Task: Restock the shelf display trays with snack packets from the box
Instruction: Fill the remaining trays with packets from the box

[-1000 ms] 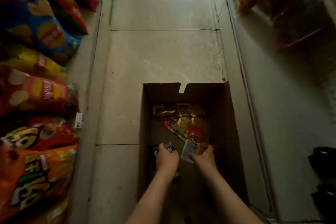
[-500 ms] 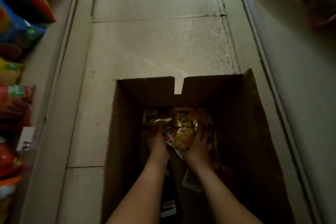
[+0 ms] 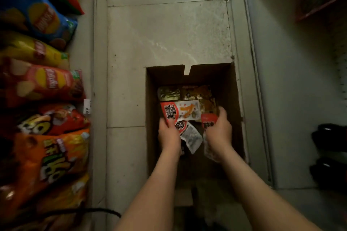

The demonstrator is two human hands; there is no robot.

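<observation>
An open cardboard box [image 3: 151, 99] stands on the aisle floor. Inside lie several snack packets; gold and dark ones [image 3: 187, 93] sit at the far end. My left hand [image 3: 168, 133] grips the near edge of a red and white snack packet [image 3: 180, 110] lifted above the others. My right hand [image 3: 218, 129] holds another red packet [image 3: 208, 120] by its side, with a clear packet partly hidden beneath the wrist. A red packet with a clear end [image 3: 188, 134] hangs between my hands.
Large chip bags [image 3: 43, 84] fill the shelf on the left, with a price tag [image 3: 87, 106] on its edge. A pale shelf base [image 3: 281, 80] runs along the right, with dark items [image 3: 330, 137] low down. Tiled floor [image 3: 169, 33] lies beyond the box.
Both hands have come up from the packets at the box bottom, each now holding a red packet. The view has pulled back and shows more of the left shelf.
</observation>
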